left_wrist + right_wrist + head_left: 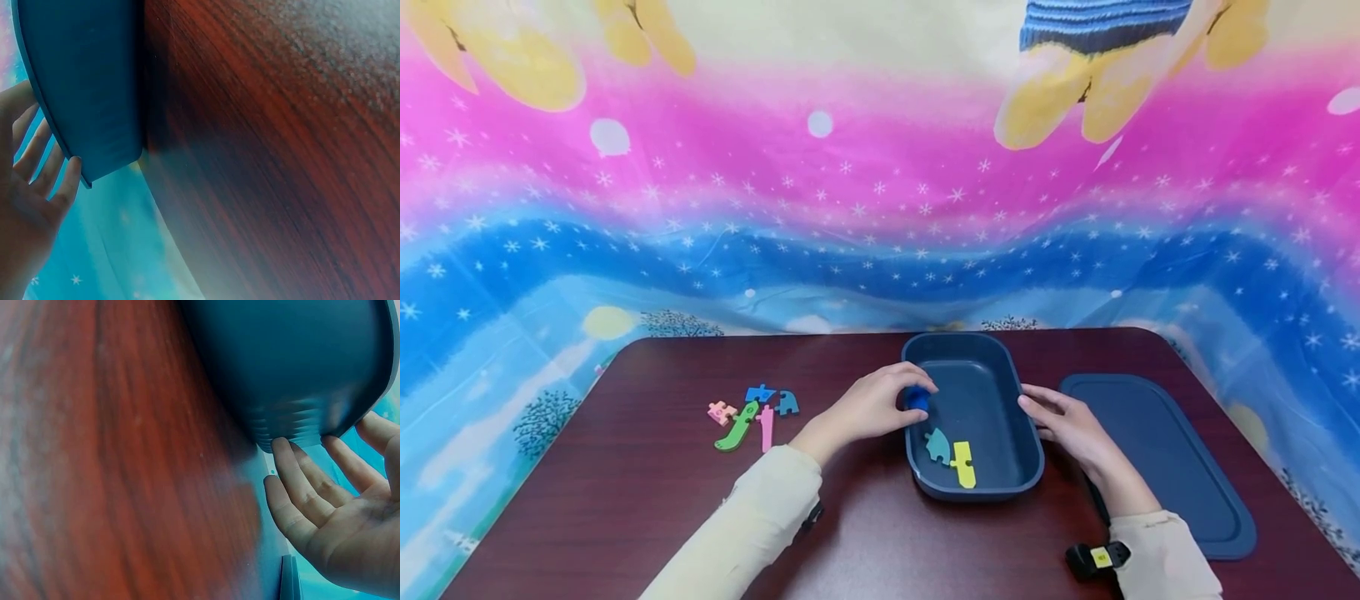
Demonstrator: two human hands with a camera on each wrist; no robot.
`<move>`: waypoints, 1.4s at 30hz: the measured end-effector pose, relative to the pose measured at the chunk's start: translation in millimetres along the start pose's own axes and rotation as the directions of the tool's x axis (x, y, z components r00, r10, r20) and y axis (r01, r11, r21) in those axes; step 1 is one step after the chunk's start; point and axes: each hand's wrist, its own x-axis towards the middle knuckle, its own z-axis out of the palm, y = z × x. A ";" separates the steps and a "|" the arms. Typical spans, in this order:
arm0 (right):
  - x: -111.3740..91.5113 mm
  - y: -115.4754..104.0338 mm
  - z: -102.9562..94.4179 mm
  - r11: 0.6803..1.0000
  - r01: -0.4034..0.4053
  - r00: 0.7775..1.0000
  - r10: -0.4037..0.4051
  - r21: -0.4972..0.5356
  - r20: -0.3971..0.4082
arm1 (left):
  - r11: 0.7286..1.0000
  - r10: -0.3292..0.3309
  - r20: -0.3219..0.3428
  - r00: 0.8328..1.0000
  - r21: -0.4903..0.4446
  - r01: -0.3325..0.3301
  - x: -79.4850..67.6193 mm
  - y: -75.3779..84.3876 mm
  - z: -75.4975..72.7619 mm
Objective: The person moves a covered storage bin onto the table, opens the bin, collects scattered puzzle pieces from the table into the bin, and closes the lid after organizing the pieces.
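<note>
A dark blue-grey rectangular box (973, 493) stands on the table. Over its left rim reaches my left hand (880, 404), with a blue puzzle piece (917, 400) pinched between thumb and fingers, just inside the wall. The left wrist view shows that hand (31, 181) at the rim, with the piece hidden. On the box floor lie a teal puzzle piece (937, 447) and a yellow puzzle piece (964, 465). My right hand (1071, 425) rests against the box's right side, its fairly straight fingertips (280, 447) at the outer wall and rim.
Left on the table are several loose foam pieces: a green one (739, 427), a pink one (766, 429), a salmon one (721, 412), a blue one (760, 393) and a teal one (787, 403). A matching lid (1165, 450) lies flat at the right. A printed curtain (880, 208) hangs behind.
</note>
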 end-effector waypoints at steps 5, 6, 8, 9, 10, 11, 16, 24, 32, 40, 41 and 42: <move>-2.0 0.9 2.3 1.000 0.001 1.000 -0.001 0.002 0.000 | 1.000 -0.010 0.017 1.000 0.015 0.010 -1.0 1.1 2.0; -2.3 0.9 3.0 1.000 0.002 1.000 -0.002 0.000 0.001 | 1.000 -0.013 0.019 1.000 0.016 0.012 -1.3 1.2 2.1; -2.6 0.9 4.1 1.000 0.001 1.000 -0.001 -0.001 0.004 | 1.000 -0.017 0.024 1.000 0.021 0.016 -1.6 0.8 2.3; -2.6 0.9 4.5 1.000 0.002 1.000 -0.002 -0.002 0.005 | 1.000 -0.019 0.025 0.999 0.022 0.019 -1.9 0.9 2.0; -2.6 0.8 4.6 1.000 0.003 1.000 -0.003 -0.003 0.005 | 1.000 -0.020 0.025 0.999 0.022 0.020 -1.9 1.1 1.8; -2.5 0.6 4.3 1.000 0.003 1.000 -0.003 -0.001 0.004 | 1.000 -0.020 0.023 1.000 0.020 0.019 -1.9 1.5 1.4; -1.9 0.4 3.2 1.000 0.004 1.000 -0.004 -0.001 0.003 | 1.000 -0.014 0.008 1.000 0.011 0.014 -1.9 3.8 -0.7; -1.9 1.3 3.9 1.000 0.005 1.000 -0.005 0.003 0.007 | 1.000 0.005 -0.039 0.999 0.010 -0.005 -5.5 6.1 -5.3; -0.6 2.5 4.3 1.000 0.013 1.000 -0.013 0.004 0.007 | 0.999 0.015 -0.114 0.993 0.031 -0.011 -13.0 7.1 -11.6; -0.1 1.4 2.3 1.000 0.015 1.000 -0.015 -0.010 0.002 | 0.999 0.032 -0.161 0.986 0.039 -0.026 -19.9 6.2 -19.5; -0.2 1.0 1.8 1.000 0.016 1.000 -0.016 -0.011 0.003 | 0.999 0.038 -0.172 0.984 0.040 -0.031 -20.7 6.1 -20.5; -0.2 0.7 1.4 1.000 0.016 1.000 -0.016 -0.011 0.003 | 0.998 0.044 -0.183 0.982 0.041 -0.037 -21.8 6.2 -21.5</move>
